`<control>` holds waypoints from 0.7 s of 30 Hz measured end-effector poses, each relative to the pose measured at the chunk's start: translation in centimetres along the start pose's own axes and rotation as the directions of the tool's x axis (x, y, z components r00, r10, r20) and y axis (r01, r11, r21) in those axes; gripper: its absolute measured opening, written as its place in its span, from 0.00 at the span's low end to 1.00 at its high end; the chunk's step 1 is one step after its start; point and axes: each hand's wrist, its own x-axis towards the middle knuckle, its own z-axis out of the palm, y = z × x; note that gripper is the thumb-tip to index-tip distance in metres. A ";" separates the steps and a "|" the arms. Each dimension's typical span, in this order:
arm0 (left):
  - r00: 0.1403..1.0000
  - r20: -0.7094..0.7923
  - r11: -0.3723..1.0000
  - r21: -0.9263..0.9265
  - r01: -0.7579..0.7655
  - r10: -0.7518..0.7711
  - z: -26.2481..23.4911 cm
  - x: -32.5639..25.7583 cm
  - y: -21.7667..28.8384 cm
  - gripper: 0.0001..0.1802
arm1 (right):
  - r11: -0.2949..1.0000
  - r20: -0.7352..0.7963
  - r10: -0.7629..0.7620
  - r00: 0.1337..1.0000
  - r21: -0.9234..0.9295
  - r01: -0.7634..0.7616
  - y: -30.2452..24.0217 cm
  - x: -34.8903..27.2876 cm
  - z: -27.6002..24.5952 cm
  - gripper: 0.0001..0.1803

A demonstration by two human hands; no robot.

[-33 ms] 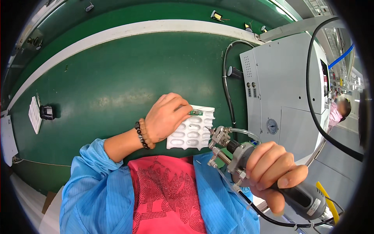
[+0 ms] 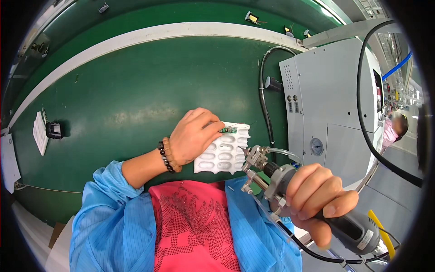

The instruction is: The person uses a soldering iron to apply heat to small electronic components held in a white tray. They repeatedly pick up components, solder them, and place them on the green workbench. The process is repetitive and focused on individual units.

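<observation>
My left hand pinches a small green circuit board between thumb and fingers at the top edge of a white molded tray. The tray has rows of oval pockets and lies on the green work surface. Wrapped round the handle of a grey-and-black handheld tool is my right hand. This tool has metal fittings, clear tubes and a thin tip pointing left at the tray's right edge, a little below the board. Whether the tip touches the tray I cannot tell.
A large grey machine cabinet stands at the right, with a black cable beside it. Far left are another white tray and a black part. Small components lie beyond the pale rail. A person is at far right.
</observation>
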 end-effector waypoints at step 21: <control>0.989 -0.122 0.990 -0.123 0.063 -0.078 1.1 -0.9 -1.2 0.18 | 1.000 -0.023 0.031 0.999 -0.001 -0.031 6.2 0.8 1.6 0.25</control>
